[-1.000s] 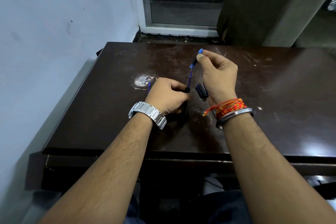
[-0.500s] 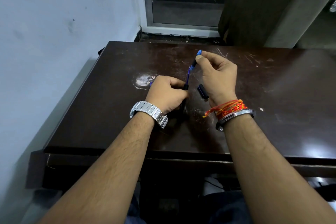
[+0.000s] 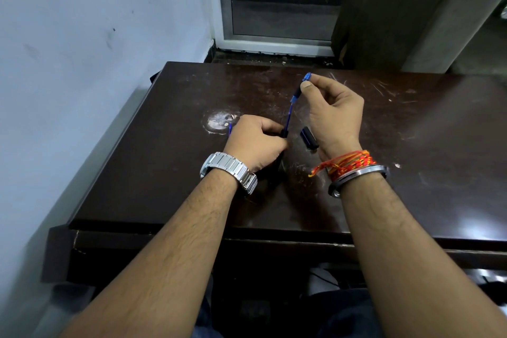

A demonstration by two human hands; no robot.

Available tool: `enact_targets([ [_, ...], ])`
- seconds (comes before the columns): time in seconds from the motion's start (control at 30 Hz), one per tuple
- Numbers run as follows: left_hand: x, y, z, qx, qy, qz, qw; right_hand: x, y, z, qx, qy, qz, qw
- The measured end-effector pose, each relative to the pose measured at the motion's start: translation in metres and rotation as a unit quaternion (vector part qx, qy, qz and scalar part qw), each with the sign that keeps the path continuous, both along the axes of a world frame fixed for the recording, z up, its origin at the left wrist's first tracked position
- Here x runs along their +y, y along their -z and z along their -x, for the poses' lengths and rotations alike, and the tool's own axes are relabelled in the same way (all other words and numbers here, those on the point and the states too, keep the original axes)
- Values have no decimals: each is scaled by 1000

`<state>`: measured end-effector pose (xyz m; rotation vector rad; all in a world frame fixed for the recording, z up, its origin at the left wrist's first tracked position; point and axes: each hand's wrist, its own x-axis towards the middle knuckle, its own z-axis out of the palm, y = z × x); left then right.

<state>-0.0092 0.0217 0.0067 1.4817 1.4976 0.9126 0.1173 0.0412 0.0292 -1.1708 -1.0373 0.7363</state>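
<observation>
slanting blue refill point(image 3: 288, 118): right hand point(image 3: 333, 115) grip pinches its top, left hand point(image 3: 253, 143) clutches the barrel point(image 3: 284, 133) below.

The table point(image 3: 411, 145) showed a dark, glossy wood-look top, and a battered one: fine pale scratches everywhere, plus a worn patch point(image 3: 219, 122) rubbed down to dull, rough grey. Just right of that patch, the thin refill point(image 3: 289, 115) looked like shiny blue plastic, the barrel point(image 3: 284, 133) smooth black plastic. Further right of the patch, a short black piece point(image 3: 309, 138) was glossy plastic too. Nearer than the patch, the watch point(image 3: 233, 169) gleamed in brushed metal links, the bangle point(image 3: 356, 174) in polished metal, beside red-orange cloth threads point(image 3: 345, 163). Left of the patch, the wall point(image 3: 82, 63) was matt, smudged paint.
</observation>
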Motion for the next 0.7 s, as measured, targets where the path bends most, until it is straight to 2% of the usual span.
enact_targets([
  [0.43,-1,-2,1,18,2,-14,1000,2,-1,-2,14,23,-11,1000],
  [0.7,-3,-5,0,12,1,-19,1000,3,4,-2,-18,-4,27,999],
])
